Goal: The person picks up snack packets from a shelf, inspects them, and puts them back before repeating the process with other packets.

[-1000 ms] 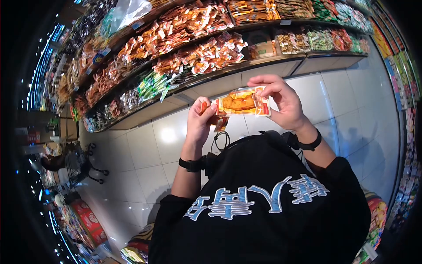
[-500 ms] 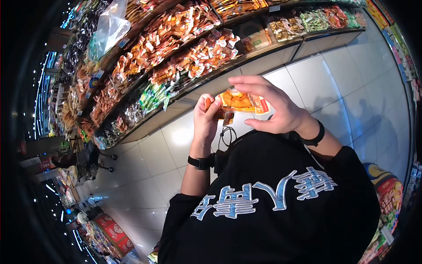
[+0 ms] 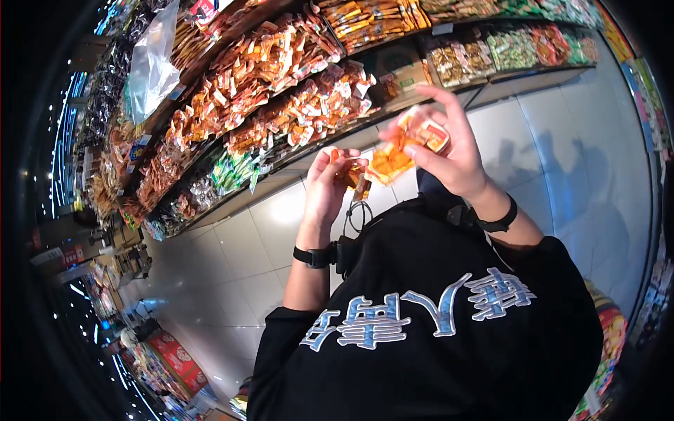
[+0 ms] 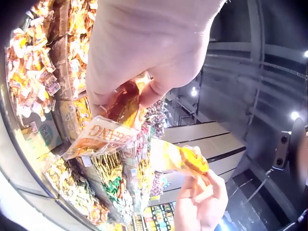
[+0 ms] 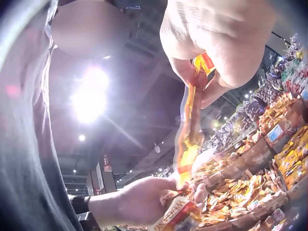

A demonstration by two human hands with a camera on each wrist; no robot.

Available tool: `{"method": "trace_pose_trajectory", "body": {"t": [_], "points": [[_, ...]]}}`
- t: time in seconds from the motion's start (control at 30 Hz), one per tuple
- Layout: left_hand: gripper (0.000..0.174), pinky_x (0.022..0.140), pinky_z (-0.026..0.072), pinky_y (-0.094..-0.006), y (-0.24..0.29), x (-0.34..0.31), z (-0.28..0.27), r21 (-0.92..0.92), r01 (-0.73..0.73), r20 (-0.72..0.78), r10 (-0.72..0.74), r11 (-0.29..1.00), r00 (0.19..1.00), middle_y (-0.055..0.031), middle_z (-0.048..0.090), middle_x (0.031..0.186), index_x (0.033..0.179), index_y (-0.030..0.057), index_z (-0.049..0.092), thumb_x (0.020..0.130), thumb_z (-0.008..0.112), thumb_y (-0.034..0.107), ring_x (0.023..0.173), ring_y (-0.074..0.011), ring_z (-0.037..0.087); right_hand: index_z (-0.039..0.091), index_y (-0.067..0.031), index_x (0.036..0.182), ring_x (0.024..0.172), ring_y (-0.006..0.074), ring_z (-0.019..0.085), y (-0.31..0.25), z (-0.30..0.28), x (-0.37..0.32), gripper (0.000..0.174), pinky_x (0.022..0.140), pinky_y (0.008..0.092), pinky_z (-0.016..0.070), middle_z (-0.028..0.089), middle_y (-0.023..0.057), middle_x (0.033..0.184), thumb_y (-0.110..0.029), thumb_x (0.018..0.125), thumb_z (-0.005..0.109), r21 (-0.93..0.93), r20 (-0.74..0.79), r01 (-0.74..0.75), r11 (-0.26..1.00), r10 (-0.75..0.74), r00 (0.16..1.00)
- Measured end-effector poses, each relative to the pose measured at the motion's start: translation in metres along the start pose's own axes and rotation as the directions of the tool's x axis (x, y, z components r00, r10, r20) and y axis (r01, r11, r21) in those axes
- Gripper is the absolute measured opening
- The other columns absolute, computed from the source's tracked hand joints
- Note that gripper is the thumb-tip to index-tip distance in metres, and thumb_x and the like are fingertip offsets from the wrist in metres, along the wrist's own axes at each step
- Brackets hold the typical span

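My right hand [image 3: 456, 158] pinches a clear-fronted snack packet [image 3: 390, 163] with orange-brown food inside and a red and white end. The packet is tilted and slightly blurred, its lower end close to my left hand. My left hand [image 3: 323, 186] grips another snack packet [image 4: 108, 137], reddish-brown with a pale lettered strip, between thumb and curled fingers. In the right wrist view, the right-hand packet [image 5: 190, 139] hangs edge-on above the left hand [image 5: 134, 197], where the lettered packet [image 5: 178, 211] sticks out.
Shelves beyond the hands bear heaps of small wrapped snacks [image 3: 246, 77]. A clear plastic bag [image 3: 153, 67] hangs at the upper left. Below the shelves lies a tiled floor [image 3: 239, 245]. A red display bin [image 3: 179, 361] stands at the lower left.
My right hand has gone from spread around the packet's right end to pinching it. The packet has tilted and come away from my left thumb; the left hand keeps the other packet.
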State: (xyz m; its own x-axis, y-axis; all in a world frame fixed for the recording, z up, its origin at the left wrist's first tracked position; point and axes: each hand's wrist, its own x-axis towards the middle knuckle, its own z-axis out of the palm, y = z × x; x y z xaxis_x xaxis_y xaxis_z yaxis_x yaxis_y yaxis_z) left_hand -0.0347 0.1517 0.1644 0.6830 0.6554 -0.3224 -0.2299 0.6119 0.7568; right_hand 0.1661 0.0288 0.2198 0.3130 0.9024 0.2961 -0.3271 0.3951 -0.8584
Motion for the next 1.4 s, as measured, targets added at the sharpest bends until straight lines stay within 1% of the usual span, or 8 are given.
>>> {"method": "trace_pose_trajectory", "body": {"t": [0.23, 0.37, 0.47, 0.6, 0.77, 0.97, 1.17, 1.4], "points": [[0.012, 0.068, 0.0487, -0.0235, -0.001, 0.098, 0.065, 0.128, -0.003, -0.065, 0.011, 0.992, 0.998, 0.0008, 0.063, 0.086, 0.099, 0.0048, 0.061, 0.098, 0.056, 0.015, 0.071, -0.0053, 0.055, 0.052, -0.0009, 0.113, 0.102, 0.0083, 0.054, 0.001, -0.074, 0.097, 0.033, 0.090, 0.0256, 0.0459, 0.058, 0.0029, 0.104, -0.003, 0.084, 0.069, -0.092, 0.148, -0.277, 0.956, 0.288, 0.946], [0.026, 0.081, 0.0558, -0.0321, -0.005, 0.137, 0.084, 0.011, 0.087, 0.061, -0.088, 0.996, 0.994, -0.0088, 0.066, 0.105, 0.118, -0.0009, 0.058, 0.099, 0.050, 0.015, 0.096, -0.0170, 0.065, 0.054, -0.0034, 0.112, 0.105, 0.0123, 0.055, 0.003, -0.104, 0.136, 0.032, 0.092, 0.0285, 0.0446, 0.059, 0.0041, 0.110, -0.004, 0.083, 0.069, -0.294, 0.326, -0.310, 0.904, 0.400, 0.857], [0.032, 0.080, 0.0573, -0.0347, 0.006, 0.151, 0.100, -0.092, 0.199, 0.040, -0.196, 0.976, 0.980, -0.0121, 0.064, 0.110, 0.122, -0.0028, 0.054, 0.100, 0.047, 0.019, 0.096, -0.0209, 0.066, 0.058, -0.0010, 0.109, 0.105, 0.0247, 0.057, 0.019, -0.125, 0.159, 0.034, 0.094, 0.0356, 0.0442, 0.061, 0.0106, 0.109, -0.012, 0.080, 0.071, -0.519, 0.479, 0.177, 0.836, 0.113, 0.870], [0.037, 0.091, 0.0514, -0.0357, 0.014, 0.164, 0.100, -0.058, 0.224, -0.042, -0.226, 0.973, 0.973, -0.0129, 0.061, 0.117, 0.128, -0.0015, 0.049, 0.101, 0.042, 0.023, 0.107, -0.0209, 0.062, 0.060, -0.0037, 0.109, 0.109, 0.0312, 0.054, 0.033, -0.135, 0.168, 0.034, 0.096, 0.0405, 0.0421, 0.061, 0.0133, 0.112, -0.015, 0.079, 0.070, -0.557, 0.497, 0.156, 0.816, 0.177, 0.849], [0.048, 0.098, 0.0464, -0.0362, 0.031, 0.167, 0.070, -0.280, 0.375, 0.172, -0.339, 0.883, 0.925, -0.0115, 0.057, 0.128, 0.136, 0.0018, 0.044, 0.101, 0.042, 0.035, 0.113, -0.0208, 0.059, 0.058, -0.0037, 0.111, 0.097, 0.0330, 0.062, 0.042, -0.133, 0.186, 0.035, 0.090, 0.0423, 0.0457, 0.066, 0.0148, 0.100, -0.019, 0.081, 0.070, -0.648, 0.438, 0.044, 0.760, 0.324, 0.839], [0.045, 0.102, 0.0428, -0.0318, 0.025, 0.166, 0.035, 0.091, 0.415, 0.367, -0.418, 0.905, 0.831, -0.0085, 0.058, 0.126, 0.134, 0.0027, 0.047, 0.096, 0.058, 0.023, 0.113, -0.0159, 0.058, 0.059, -0.0024, 0.112, 0.088, 0.0240, 0.066, 0.059, -0.123, 0.187, 0.038, 0.077, 0.0361, 0.0516, 0.066, 0.0132, 0.095, -0.014, 0.078, 0.073, -0.573, 0.407, -0.234, 0.785, 0.521, 0.751], [0.031, 0.092, 0.0468, -0.0279, 0.040, 0.156, 0.010, 0.500, 0.293, 0.303, -0.482, 0.815, 0.822, -0.0060, 0.067, 0.107, 0.117, 0.0027, 0.057, 0.088, 0.067, 0.009, 0.099, -0.0122, 0.062, 0.058, -0.0007, 0.119, 0.098, 0.0149, 0.058, 0.099, -0.109, 0.184, 0.047, 0.088, 0.0310, 0.0480, 0.062, 0.0064, 0.102, -0.013, 0.077, 0.077, -0.478, 0.522, -0.340, 0.810, 0.574, 0.632], [0.028, 0.086, 0.0475, -0.0260, 0.034, 0.117, -0.034, 0.196, 0.340, -0.129, -0.320, 0.920, 0.939, -0.0045, 0.068, 0.098, 0.112, 0.0030, 0.060, 0.087, 0.070, 0.010, 0.091, -0.0108, 0.062, 0.057, -0.0034, 0.121, 0.101, 0.0135, 0.058, 0.197, -0.193, 0.193, 0.042, 0.092, 0.0295, 0.0459, 0.064, 0.0052, 0.108, -0.028, 0.088, 0.068, -0.416, 0.312, -0.750, 0.514, 0.855, 0.414]]}}
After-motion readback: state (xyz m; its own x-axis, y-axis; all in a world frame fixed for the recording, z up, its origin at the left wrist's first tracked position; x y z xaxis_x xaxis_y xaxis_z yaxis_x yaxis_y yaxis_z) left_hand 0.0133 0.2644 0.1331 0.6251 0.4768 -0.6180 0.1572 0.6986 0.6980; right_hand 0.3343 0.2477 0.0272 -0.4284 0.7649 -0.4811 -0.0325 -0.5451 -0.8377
